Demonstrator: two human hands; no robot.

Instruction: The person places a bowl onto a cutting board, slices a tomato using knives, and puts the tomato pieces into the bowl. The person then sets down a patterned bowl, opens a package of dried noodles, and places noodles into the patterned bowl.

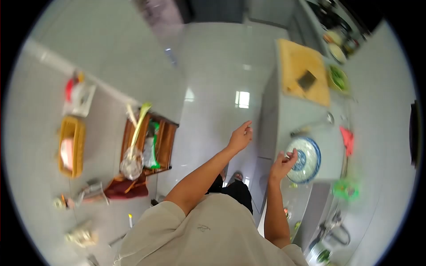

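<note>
My left hand is in the air over the floor, left of the counter edge, with its fingers loosely bent and apart and nothing in them. My right hand is over the left rim of a blue-and-white patterned plate on the counter. Its fingers are apart and hold nothing I can see; whether they touch the plate I cannot tell. Just beyond the plate lies a ladle with a dark handle. A yellow cutting board with a dark, flat, blade-like piece on it lies farther up the counter.
A bowl of green vegetables stands beside the board. A red cloth-like thing and a green item are along the wall. The sink faucet is at lower right. At left stand a wooden rack and a yellow basket.
</note>
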